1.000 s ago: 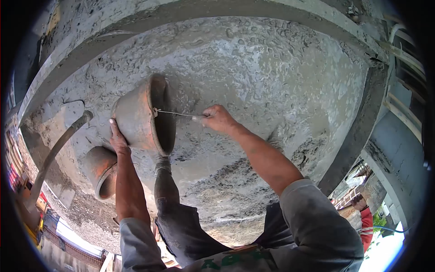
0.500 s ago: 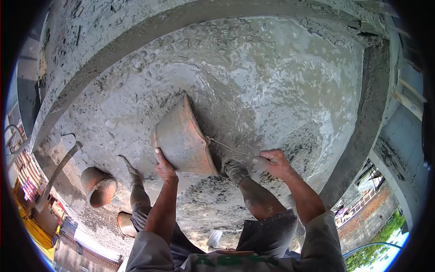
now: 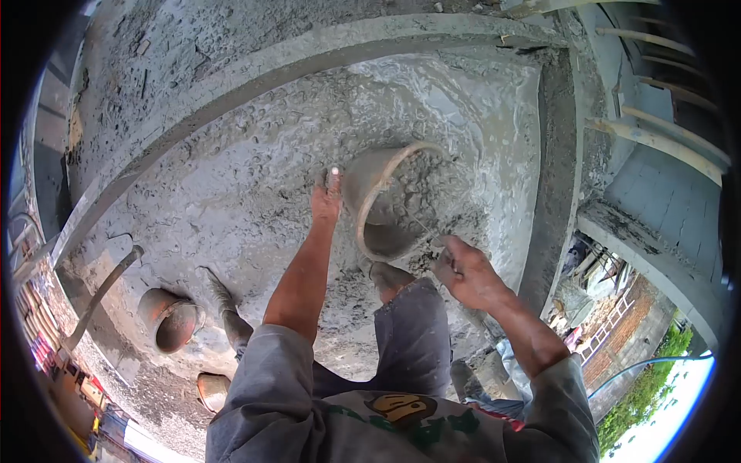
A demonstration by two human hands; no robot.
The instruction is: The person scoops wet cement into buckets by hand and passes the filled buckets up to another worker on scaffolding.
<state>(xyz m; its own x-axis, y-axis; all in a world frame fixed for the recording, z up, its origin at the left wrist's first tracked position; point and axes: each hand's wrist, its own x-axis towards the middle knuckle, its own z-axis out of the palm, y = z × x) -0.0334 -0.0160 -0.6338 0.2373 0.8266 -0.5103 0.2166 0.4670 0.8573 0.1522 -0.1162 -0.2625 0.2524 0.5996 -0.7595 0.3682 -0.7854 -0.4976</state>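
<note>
A mortar-smeared bucket lies tipped over, its mouth facing right and towards me. Grey wet concrete fills the mouth and runs onto the wet ground beyond. My left hand is beside the bucket's base end, with the thumb stretched out; whether it touches the wall is unclear. My right hand is closed near the rim, its fingers curled round the bucket's thin wire handle. One of my feet is just below the rim.
A concrete ledge curves across the far side, and another beam bounds the right. At left are a hoe, a second bucket and a third bucket. Wooden poles jut in at upper right.
The bucket has moved right and turned so its mouth and the concrete show. My left hand has moved up and right; my right hand is now close to the rim.
</note>
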